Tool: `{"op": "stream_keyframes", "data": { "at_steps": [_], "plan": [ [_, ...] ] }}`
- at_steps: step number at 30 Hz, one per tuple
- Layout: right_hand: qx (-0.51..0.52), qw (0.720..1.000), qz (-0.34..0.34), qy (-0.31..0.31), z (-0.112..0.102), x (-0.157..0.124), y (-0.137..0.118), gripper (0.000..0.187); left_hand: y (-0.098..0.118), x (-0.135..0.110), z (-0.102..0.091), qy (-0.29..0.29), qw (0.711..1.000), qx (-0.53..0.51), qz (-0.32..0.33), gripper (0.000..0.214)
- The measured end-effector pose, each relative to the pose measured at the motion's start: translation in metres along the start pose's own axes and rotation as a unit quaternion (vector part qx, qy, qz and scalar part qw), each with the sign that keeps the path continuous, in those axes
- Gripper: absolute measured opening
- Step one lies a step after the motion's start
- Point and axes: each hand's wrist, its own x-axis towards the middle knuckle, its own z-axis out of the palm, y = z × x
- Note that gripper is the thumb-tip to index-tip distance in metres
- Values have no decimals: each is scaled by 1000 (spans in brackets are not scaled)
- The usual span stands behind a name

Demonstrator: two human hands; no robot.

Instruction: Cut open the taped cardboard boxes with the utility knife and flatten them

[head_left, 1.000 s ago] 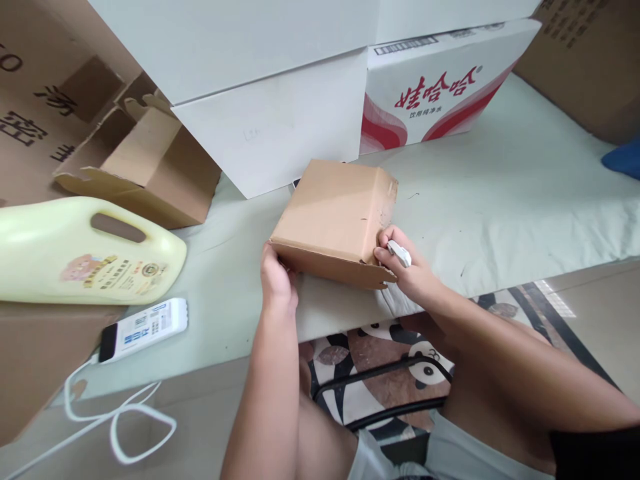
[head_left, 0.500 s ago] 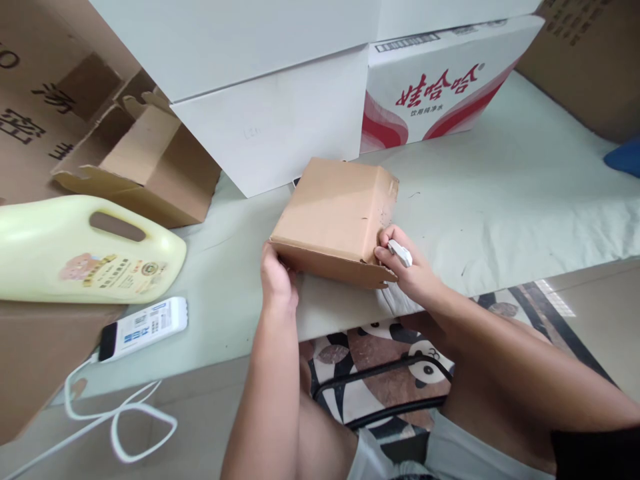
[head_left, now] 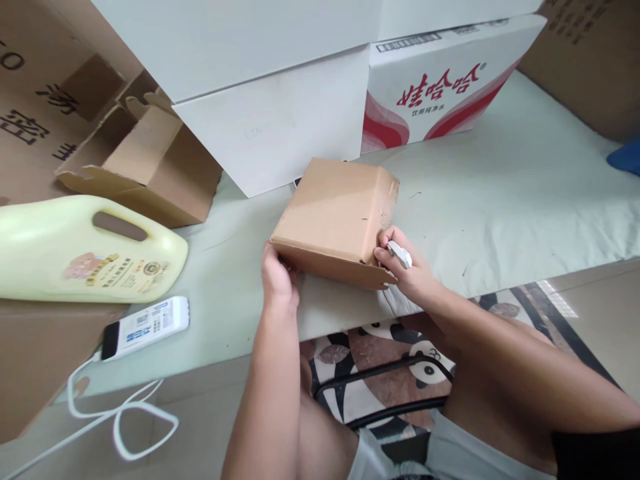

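Observation:
A small brown cardboard box (head_left: 330, 207) rests tilted on the pale green cloth, its near flap hanging out toward me. At its near left corner, my left hand (head_left: 279, 277) grips the edge, with the fingers mostly hidden under the box. My right hand (head_left: 407, 260) is closed at the near right corner. Out of that fist sticks the white plastic handle of what looks like a utility knife (head_left: 399, 254); its blade is hidden. The right fingers touch the box's right side, where the cardboard is marked with small dark nicks.
White cartons (head_left: 300, 127) stand behind the box, one a red-and-white carton (head_left: 425, 93). To the left are an opened cardboard box (head_left: 165, 160), a pale yellow jug (head_left: 90, 250) and a white device (head_left: 147, 327) on a white cable (head_left: 120, 413). The cloth-covered surface (head_left: 500, 207) extends right.
Both hands and the box hold nearly the same position. The whole view has shifted very slightly.

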Motion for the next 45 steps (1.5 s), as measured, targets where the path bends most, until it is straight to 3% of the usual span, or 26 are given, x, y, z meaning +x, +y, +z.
{"op": "stream_keyframes", "data": {
  "at_steps": [10, 21, 45],
  "plan": [
    [-7, 1000, -2, -2, -1, 1, 1, 35, -4, 4, -3, -12, 1000, 15, 16, 36],
    [-4, 1000, 0, -1, 0, 0, 1, 35, -3, 2, -2, -8, 1000, -6, 6, 25],
    [0, 1000, -9, -9, -2, 1, 1, 29, 0, 0, 0, 2, 1000, 3, 4, 26]
  ]
}}
